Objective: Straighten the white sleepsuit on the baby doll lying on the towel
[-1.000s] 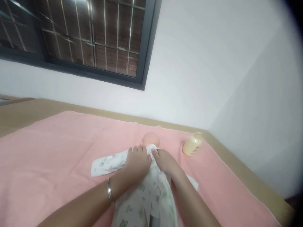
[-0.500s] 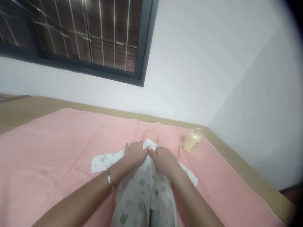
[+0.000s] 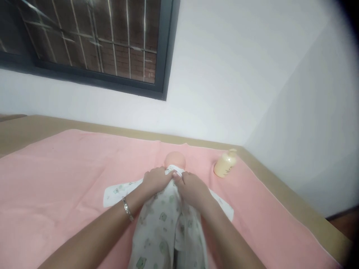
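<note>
A doll (image 3: pixel 175 159) lies on the pink sheet, with only the top of its head showing. White baby clothing (image 3: pixel 157 224) with a green print covers its body, and the sleeves spread out to both sides. At the neckline, my left hand (image 3: pixel 157 180) is closed on the cloth from the left. My right hand (image 3: pixel 193 188) grips the same collar from the right, its thumb close to the left thumb. Below the hands the front of the garment hangs in two panels toward me, a gap between them. The fingertips are partly hidden by the fabric.
A pale yellow pump bottle (image 3: pixel 225 164) stands on the pink sheet (image 3: pixel 70 175) to the right of the doll. The sheet covers a wooden surface (image 3: pixel 283 198) that meets a white wall (image 3: pixel 218 74). A dark-framed barred window (image 3: pixel 162 67) is at upper left.
The view has shifted slightly, so everything sits a little further left. Both hands stay at the collar, and the thumbs have moved slightly at the neckline.
</note>
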Motion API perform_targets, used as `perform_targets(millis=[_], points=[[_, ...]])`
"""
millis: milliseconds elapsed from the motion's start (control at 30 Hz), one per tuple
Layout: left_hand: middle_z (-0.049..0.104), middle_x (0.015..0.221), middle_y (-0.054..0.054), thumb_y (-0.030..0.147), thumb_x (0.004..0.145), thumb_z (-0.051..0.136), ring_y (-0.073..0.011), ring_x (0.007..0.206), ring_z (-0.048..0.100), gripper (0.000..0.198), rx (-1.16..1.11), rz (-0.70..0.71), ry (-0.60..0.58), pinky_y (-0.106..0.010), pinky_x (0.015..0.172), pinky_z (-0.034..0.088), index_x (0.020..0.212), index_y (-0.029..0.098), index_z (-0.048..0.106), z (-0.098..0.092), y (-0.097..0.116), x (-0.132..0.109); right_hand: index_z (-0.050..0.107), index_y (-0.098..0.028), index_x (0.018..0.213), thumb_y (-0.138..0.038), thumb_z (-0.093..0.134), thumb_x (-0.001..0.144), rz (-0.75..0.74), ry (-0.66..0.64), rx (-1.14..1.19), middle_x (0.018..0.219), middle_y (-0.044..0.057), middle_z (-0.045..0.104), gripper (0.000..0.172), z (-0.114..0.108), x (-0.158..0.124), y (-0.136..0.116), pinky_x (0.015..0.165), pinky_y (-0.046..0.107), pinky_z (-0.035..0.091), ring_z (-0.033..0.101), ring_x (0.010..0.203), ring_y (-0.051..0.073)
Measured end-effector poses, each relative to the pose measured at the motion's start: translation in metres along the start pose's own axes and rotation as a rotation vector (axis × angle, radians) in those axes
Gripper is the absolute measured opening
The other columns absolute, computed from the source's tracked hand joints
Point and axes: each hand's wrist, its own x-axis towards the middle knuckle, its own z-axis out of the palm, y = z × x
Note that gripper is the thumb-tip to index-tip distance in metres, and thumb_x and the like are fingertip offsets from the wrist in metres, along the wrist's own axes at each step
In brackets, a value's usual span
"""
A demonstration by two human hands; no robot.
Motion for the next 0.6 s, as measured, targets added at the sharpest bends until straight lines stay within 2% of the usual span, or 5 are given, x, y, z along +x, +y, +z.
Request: perform_targets(millis=[167,400,600], points=[[0.07,0.093,-0.012,0.068,0.083,0.028,-0.0294,0.086,0.064,0.062,0.037,-0.014,0.067,-0.038,0.074,0.045,0.094,0.019,0.063,0.007,0.002,0.005,0.062,-0.008,0.105,-0.063,0.009,0.093,0.135,-0.089,0.055,0.103,0.021,0.065,0.078,0.017,0.03,0.02,0.078,0.036,0.041,0.06,0.096,0.03],[0.068,0.089,-0.012,0.063,0.085,0.029,-0.0299,0.086,0.063,0.057,0.081,-0.017,0.172,-0.04,0.075,0.043,0.086,0.018,0.062,0.011,0.004,0.008,0.062,-0.013,0.099,-0.058,0.017,0.095,0.161,0.043,0.075,0.097,0.017,0.065,0.064,0.03,0.044,0.023,0.074,0.033,0.038,0.06,0.091,0.027],[0.068,0.088,-0.011,0.062,0.084,0.032,-0.0299,0.086,0.063,0.053,0.085,-0.037,0.203,-0.04,0.074,0.043,0.084,0.018,0.061,0.006,0.001,0.013,0.059,-0.018,0.091,-0.056,0.022,0.095,0.079,0.094,0.098,0.091,0.009,0.066,0.053,0.032,0.052,0.025,0.065,0.028,0.036,0.059,0.083,0.022]])
